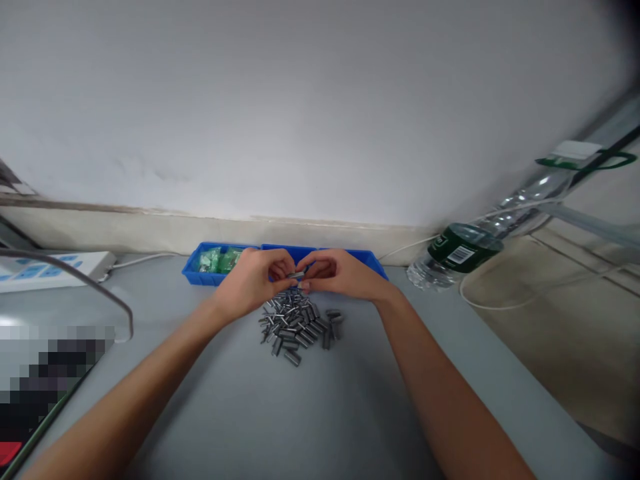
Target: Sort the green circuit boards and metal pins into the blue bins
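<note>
Above a pile of small metal pins and cylinders (295, 323), my two hands meet fingertip to fingertip. My left hand (256, 279) is closed in a pinch on a small metal cylinder (297, 274). From the other side, the fingers of my right hand (343, 275) are closed at the same piece's right end. What lies deeper between the fingertips is too small to make out. Just behind the hands is a row of blue bins (201, 278), partly hidden by them. Green-and-clear plastic packets (210, 260) lie in the left bin.
A large water bottle (465, 248) with a green label stands at the right edge of the grey table (300, 427). To the left are a white power strip (75, 267), a grey cable (100, 288) and a pixelated screen-like object (45, 387). A wall rises behind.
</note>
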`<state>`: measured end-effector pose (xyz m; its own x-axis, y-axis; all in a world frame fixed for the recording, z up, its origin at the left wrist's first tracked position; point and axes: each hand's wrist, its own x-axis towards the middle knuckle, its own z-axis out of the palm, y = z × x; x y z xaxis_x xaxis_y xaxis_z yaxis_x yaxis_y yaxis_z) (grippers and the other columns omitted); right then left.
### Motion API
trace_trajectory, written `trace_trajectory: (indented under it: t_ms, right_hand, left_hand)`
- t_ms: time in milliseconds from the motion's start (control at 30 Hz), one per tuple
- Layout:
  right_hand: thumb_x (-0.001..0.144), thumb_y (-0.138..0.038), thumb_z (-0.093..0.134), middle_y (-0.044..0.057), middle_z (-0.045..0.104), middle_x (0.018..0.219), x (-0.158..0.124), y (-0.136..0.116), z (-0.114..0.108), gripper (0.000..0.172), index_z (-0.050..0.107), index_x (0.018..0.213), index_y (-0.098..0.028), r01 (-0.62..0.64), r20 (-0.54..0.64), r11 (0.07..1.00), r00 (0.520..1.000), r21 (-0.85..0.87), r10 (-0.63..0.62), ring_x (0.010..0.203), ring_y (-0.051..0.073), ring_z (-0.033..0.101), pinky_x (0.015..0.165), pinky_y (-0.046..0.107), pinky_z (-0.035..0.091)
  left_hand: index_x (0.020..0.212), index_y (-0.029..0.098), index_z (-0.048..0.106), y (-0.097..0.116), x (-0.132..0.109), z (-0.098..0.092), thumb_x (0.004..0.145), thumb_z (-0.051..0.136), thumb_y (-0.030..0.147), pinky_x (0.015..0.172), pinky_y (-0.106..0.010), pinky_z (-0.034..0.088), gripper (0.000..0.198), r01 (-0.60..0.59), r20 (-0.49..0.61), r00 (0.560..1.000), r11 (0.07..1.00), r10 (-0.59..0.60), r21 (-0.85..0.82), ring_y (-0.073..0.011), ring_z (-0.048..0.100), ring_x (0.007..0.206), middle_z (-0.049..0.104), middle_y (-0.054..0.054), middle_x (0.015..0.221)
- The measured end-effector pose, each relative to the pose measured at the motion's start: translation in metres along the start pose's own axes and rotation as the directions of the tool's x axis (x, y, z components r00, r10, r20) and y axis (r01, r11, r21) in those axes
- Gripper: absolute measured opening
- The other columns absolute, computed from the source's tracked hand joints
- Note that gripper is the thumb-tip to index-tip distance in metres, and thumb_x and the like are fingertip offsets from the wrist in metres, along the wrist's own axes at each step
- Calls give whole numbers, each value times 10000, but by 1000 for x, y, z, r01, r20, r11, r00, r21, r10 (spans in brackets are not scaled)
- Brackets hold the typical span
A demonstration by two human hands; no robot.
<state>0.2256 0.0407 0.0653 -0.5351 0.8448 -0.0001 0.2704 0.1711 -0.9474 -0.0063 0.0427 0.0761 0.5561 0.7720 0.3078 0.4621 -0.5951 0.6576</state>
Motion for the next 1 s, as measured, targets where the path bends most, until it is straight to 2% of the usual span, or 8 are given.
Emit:
trace_trajectory:
  t_ms: [233, 333, 433, 533, 733, 833, 933, 1000]
  right_hand:
    - [779, -359, 821, 43, 782, 846, 5, 0, 4, 286, 767, 996, -181, 23, -89, 1000, 996, 20, -21, 804, 186, 734, 776, 323, 573]
    - [812, -303, 781, 45, 774, 857, 6, 5, 3, 208, 778, 978, -178, 47, -238, 986, 968, -159, -85, 809, 179, 717, 772, 313, 559]
    - [853, -215, 723, 44, 769, 852, 7, 9, 1, 150, 783, 985, -176, -7, -313, 918, 941, -397, -128, 777, 168, 697, 734, 298, 531]
    - [866, -142, 681, 42, 774, 863, 6, 7, 3, 182, 782, 1013, -180, -70, -298, 831, 947, -552, -118, 768, 162, 694, 731, 290, 511]
    - [836, -90, 673, 20, 775, 888, 2, -23, 26, 187, 765, 954, -202, -42, -178, 762, 979, -646, -97, 798, 148, 697, 728, 251, 491]
    - [813, -55, 658, 44, 773, 894, 1, -30, 40, 215, 765, 924, -205, -117, -110, 594, 993, -796, 48, 834, 188, 708, 702, 271, 465]
    - [825, -29, 610, 109, 773, 993, 3, -30, 53, 274, 758, 999, -180, -176, -130, 374, 981, -910, 144, 940, 260, 732, 726, 310, 473]
    - [843, -23, 582, 144, 768, 1037, 4, -29, 61, 307, 746, 1060, -165, -195, -141, 293, 970, -936, 197, 986, 298, 740, 748, 335, 495]
  left_hand:
    - [905, 178, 646, -6, 0, -1, 827, 745, 205, 735, -254, 568, 130, 5, 47, 999, 1000, -4, -19, -150, 709, 758, 743, -7, 809]
    - [986, 180, 686, -7, -1, -6, 855, 725, 180, 765, -284, 544, 137, 42, 211, 974, 985, -78, 170, -180, 713, 816, 757, -30, 880]
    - [1047, 198, 738, -6, -6, -13, 892, 710, 217, 777, -335, 518, 159, 17, 361, 914, 906, -185, 423, -237, 704, 869, 758, -67, 944]
    - [1125, 206, 743, -1, -10, -15, 893, 690, 178, 807, -354, 522, 240, -11, 412, 873, 834, -261, 552, -289, 703, 987, 750, -104, 1045]
    - [1087, 146, 725, 3, -15, -11, 867, 628, 69, 838, -382, 548, 253, 19, 370, 845, 713, -386, 701, -331, 704, 1048, 716, -167, 1097]
    - [1109, 134, 703, 0, -18, -10, 851, 620, 49, 865, -394, 553, 284, 35, 387, 827, 724, -408, 689, -332, 699, 1073, 701, -174, 1159]
    - [1071, 118, 703, -2, -18, -9, 853, 608, 48, 877, -410, 555, 248, 43, 424, 804, 753, -416, 657, -340, 697, 1085, 697, -183, 1182]
    - [1013, 116, 711, -3, -17, -8, 851, 617, 57, 883, -409, 553, 196, 37, 443, 799, 769, -406, 639, -339, 697, 1087, 702, -183, 1166]
